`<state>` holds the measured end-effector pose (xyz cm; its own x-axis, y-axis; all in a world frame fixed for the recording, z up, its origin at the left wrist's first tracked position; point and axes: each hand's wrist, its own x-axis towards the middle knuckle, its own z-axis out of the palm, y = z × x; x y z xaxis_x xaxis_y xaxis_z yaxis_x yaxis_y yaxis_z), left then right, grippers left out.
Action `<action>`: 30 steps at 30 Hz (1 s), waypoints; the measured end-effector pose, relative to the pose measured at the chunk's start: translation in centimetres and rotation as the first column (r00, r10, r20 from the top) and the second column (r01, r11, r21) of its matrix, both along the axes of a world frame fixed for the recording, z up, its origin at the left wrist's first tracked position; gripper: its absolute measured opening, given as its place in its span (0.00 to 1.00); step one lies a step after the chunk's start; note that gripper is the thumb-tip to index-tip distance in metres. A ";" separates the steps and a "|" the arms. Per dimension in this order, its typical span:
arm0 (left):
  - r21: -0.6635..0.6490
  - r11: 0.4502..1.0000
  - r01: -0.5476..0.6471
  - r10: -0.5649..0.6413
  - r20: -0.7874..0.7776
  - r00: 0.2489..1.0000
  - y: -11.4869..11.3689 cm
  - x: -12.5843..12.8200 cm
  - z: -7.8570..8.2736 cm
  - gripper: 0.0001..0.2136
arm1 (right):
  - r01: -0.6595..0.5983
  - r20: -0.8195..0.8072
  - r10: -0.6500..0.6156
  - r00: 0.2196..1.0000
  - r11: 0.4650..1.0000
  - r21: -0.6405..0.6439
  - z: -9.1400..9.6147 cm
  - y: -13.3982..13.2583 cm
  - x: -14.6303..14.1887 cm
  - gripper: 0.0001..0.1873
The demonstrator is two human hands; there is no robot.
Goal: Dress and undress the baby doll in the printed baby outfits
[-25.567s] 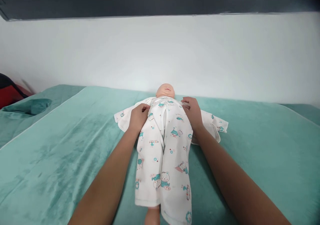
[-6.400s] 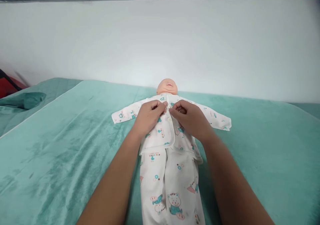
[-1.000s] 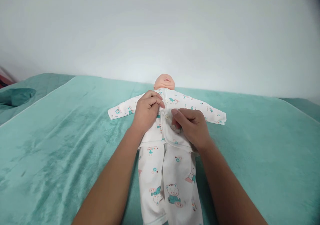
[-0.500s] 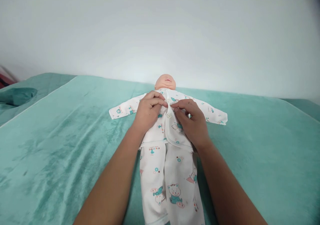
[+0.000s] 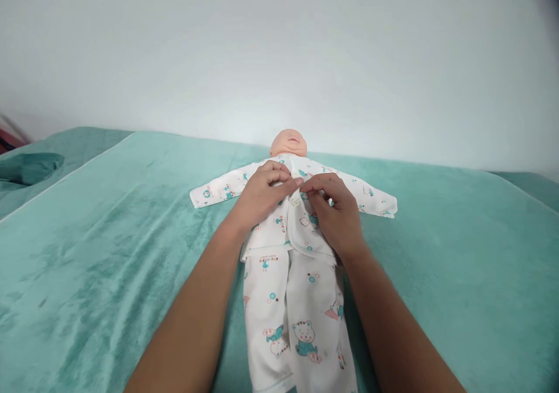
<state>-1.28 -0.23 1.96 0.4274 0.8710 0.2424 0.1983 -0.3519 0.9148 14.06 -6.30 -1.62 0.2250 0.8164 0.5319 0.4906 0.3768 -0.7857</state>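
A baby doll (image 5: 289, 143) lies on its back, its head toward the wall. It wears a white printed baby shirt (image 5: 273, 237) with both sleeves spread out, and matching trousers (image 5: 312, 300). My left hand (image 5: 267, 190) rests on the chest, fingers bent and thumb reaching to the shirt's front edge. From the other side my right hand (image 5: 334, 206) pinches the front edge between thumb and forefinger. Both hands' tips almost meet at the middle of the chest. Just below them a pale button (image 5: 295, 201) shows on the shirt front. The cloth between the fingertips is partly hidden.
A green plush cover (image 5: 109, 253) spreads under the doll and to both sides. Behind the head rises a white wall (image 5: 279, 55). Folded green cloth (image 5: 30, 169) lies at the far left, by a dark red item (image 5: 9, 141) at the edge.
My left thumb has stretched right across the shirt opening, now covering the spot where the upper front edge showed. My right hand stays nearly in place, still pinching. The doll has hardly moved.
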 end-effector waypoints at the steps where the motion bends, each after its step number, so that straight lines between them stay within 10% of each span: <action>1: 0.010 1.000 -0.009 0.009 -0.004 1.000 0.0 0.1 0.0 0.11 | -0.001 0.001 0.001 1.000 1.000 0.008 0.0 0.0 0.0 0.12; 12: -0.017 0.998 -0.065 0.066 0.063 0.996 0.5 0.0 -1.2 0.08 | 0.067 0.008 -0.067 0.998 0.998 0.014 -0.5 0.3 0.1 0.15; 20: 0.332 0.926 -0.179 0.199 -0.026 0.980 1.5 0.3 -2.7 0.11 | 0.087 -0.177 -0.115 0.977 0.984 -0.158 -0.6 0.6 0.2 0.14; 30: 0.474 0.851 -0.226 0.491 -0.565 0.664 2.6 -4.3 -5.2 0.22 | 0.310 0.277 -0.230 0.933 0.905 -0.290 -3.8 2.4 5.9 0.27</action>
<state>-5.63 2.41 -3.29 0.2599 0.9055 0.3355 0.8635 -0.3734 0.3390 19.95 -3.92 -5.40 0.3648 0.8771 0.3124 0.7190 -0.0522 -0.6930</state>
